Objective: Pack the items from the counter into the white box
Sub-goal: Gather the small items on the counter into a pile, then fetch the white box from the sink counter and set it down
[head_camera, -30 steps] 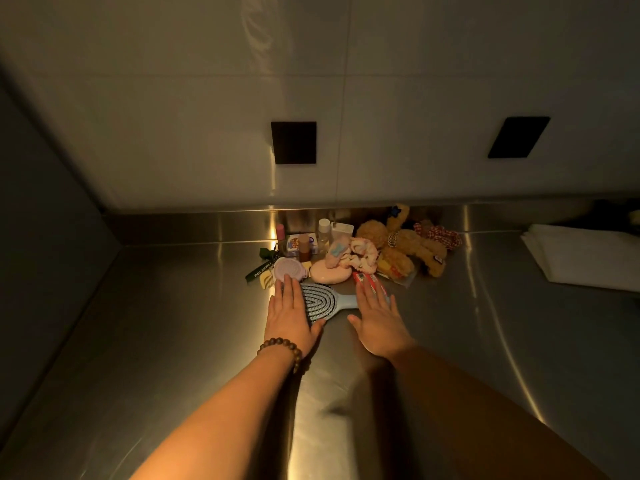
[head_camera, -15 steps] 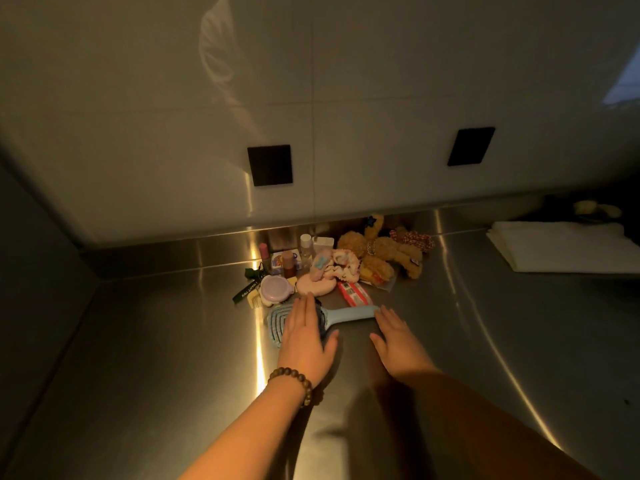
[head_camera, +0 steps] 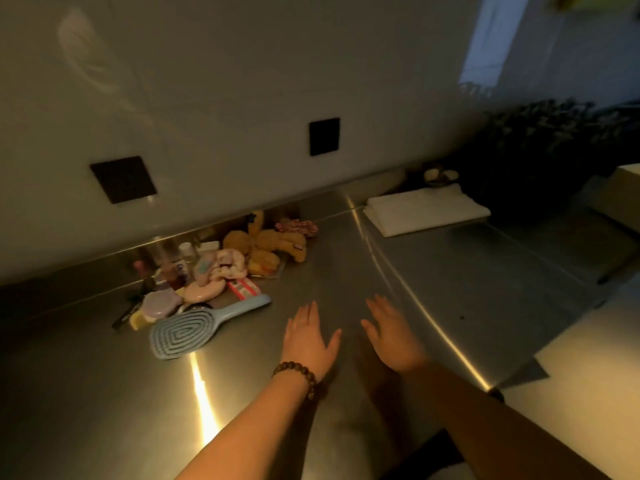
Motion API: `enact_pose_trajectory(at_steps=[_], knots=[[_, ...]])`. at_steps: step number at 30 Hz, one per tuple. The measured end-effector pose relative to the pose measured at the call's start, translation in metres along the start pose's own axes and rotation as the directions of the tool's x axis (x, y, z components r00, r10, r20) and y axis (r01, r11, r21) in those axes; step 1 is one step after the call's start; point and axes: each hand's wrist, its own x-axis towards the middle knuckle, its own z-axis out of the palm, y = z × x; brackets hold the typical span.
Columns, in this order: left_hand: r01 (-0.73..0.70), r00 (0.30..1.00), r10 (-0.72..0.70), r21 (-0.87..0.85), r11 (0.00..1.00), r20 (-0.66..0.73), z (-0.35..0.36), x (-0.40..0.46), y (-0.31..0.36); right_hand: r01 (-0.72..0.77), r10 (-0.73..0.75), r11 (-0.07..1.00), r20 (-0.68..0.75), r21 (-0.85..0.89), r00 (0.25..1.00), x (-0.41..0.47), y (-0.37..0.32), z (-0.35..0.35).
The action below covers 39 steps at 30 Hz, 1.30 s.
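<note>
Both hands [head_camera: 349, 336] flat, empty — bare counter [head_camera: 450, 292] rightward toward edge.

No text or labels legible anywhere

Blue hairbrush [head_camera: 194, 323]; white box [head_camera: 426, 209]

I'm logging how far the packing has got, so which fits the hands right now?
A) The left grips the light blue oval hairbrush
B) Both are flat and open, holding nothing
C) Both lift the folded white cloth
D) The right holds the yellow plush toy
B: the left hand and right hand are spread open over the bare steel counter, with the light blue oval hairbrush lying apart to their left.
</note>
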Motion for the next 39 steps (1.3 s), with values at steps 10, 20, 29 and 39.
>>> enact_pose_trajectory(at_steps=[10, 20, 29, 39], knots=[[-0.135, 0.986, 0.136, -0.014, 0.991, 0.098, 0.108, -0.005, 0.233, -0.165, 0.162, 0.986, -0.071, -0.030, 0.984, -0.084, 0.216, -0.141], [-0.175, 0.955, 0.223, -0.237, 0.956, 0.195, 0.190, 0.015, 0.437, -0.370, 0.380, 0.925, -0.167, 0.085, 0.910, -0.139, 0.387, -0.249], [-0.281, 0.939, 0.318, -0.239, 0.930, 0.134, 0.268, 0.084, 0.553, -0.363, 0.359, 0.931, -0.247, 0.031, 0.900, -0.086, 0.496, -0.303], [-0.261, 0.953, 0.291, -0.255, 0.931, 0.087, 0.316, 0.232, 0.694, -0.304, 0.259, 0.948, -0.327, -0.092, 0.909, 0.030, 0.615, -0.440]])
